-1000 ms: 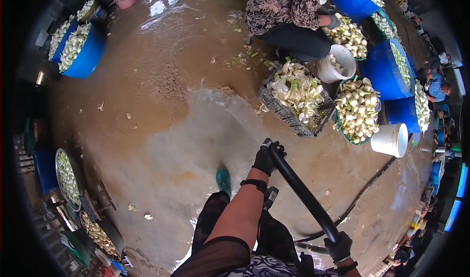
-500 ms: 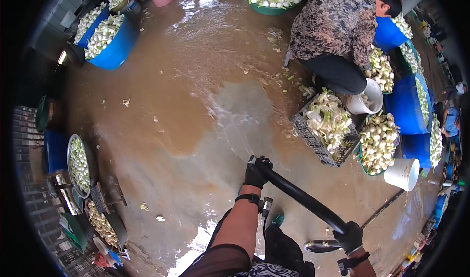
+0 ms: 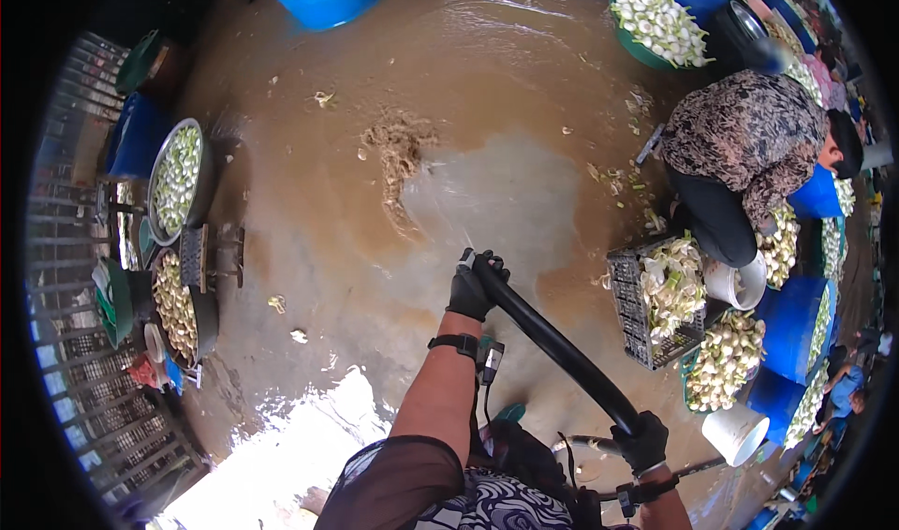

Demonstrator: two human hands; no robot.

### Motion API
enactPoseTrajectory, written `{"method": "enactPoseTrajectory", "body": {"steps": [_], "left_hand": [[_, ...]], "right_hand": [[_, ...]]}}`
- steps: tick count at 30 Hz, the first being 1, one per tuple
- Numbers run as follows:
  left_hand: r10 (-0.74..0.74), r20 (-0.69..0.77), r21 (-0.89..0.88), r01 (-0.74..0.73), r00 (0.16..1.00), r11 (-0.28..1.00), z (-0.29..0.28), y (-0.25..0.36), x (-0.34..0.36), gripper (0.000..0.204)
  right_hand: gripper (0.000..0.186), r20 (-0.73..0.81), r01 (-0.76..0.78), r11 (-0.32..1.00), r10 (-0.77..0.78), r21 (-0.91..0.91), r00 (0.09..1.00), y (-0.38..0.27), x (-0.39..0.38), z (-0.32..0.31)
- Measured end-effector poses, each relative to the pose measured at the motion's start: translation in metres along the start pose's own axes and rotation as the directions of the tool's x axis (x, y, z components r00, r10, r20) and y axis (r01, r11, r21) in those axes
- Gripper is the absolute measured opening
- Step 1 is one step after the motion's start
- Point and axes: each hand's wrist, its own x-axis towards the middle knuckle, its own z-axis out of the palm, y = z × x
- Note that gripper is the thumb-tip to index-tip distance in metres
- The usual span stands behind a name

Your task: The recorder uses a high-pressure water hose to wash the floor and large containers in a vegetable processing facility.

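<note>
My left hand (image 3: pixel 478 285) in a black fingerless glove grips the front end of a thick black hose (image 3: pixel 552 347). My right hand (image 3: pixel 640 439), gloved alike, holds the hose lower down at the right. A thin jet of water (image 3: pixel 467 237) leaves the nozzle, and muddy water (image 3: pixel 398 151) churns ahead of it on the wet brown floor (image 3: pixel 309 202). A pale wet patch (image 3: pixel 506 184) lies where the water has spread. Right of the hose stands a black plastic crate (image 3: pixel 632 319) heaped with pale peelings (image 3: pixel 670 287).
A co-worker (image 3: pixel 730 146) crouches at the right among a white bucket (image 3: pixel 721 282), an overturned bucket (image 3: pixel 735 432) and blue tubs (image 3: pixel 787 329) of white bulbs. A metal basin (image 3: pixel 177 182) and other containers line a barred railing (image 3: pixel 56 296) at the left. A blue tub (image 3: pixel 328 1) stands at the top.
My view has turned left, so the crate and co-worker sit farther right. The hose's front end has moved up and left in the picture, and muddy water is now splashing farther left.
</note>
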Motion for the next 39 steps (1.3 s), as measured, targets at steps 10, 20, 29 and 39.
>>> {"method": "enactPoseTrajectory", "body": {"steps": [10,20,29,39], "left_hand": [[-0.026,0.034,-0.084,0.029,0.999,0.996,0.021,-0.062,-0.068,0.03],[-0.165,-0.099,-0.205,0.143,0.981,0.968,-0.018,-0.178,-0.093,0.023],[0.052,0.148,-0.29,-0.007,0.988,0.957,-0.045,-0.108,-0.086,0.022],[0.212,-0.041,-0.153,-0.215,0.976,0.964,-0.031,-0.042,-0.152,0.022]], "right_hand": [[0.036,0.053,-0.028,0.999,0.026,0.028,0.998,0.063,-0.032,-0.021],[0.03,0.129,-0.054,0.997,0.061,-0.062,0.99,0.194,-0.084,-0.07],[0.039,-0.011,0.375,0.909,-0.383,-0.183,0.924,0.158,-0.053,-0.024],[0.035,0.26,0.566,0.774,-0.506,-0.284,0.822,0.098,-0.053,-0.013]]}}
